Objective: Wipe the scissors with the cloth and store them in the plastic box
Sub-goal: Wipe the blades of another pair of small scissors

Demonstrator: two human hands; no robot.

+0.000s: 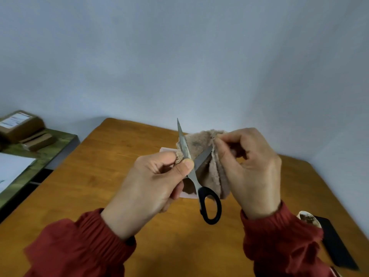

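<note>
Head view: scissors (pixel 192 176) held above wooden table (pixel 99 176), blades spread, black handle hanging down. One blade pinched by left hand (pixel 147 188), thumb on steel. Beige cloth (pixel 199 140) gripped by right hand (pixel 253 170), wrapped around other blade. Pink plastic box (pixel 166 149) partly seen on table beneath hands.

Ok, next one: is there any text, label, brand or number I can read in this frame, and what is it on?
Nothing here can be read.
Brown parcel on the side shelf: its white label carries print, too blurred to read.
White sheet at the left edge: a faint dark mark, unreadable.
Scissors: no brand or marking shows on blades or handle.
</note>
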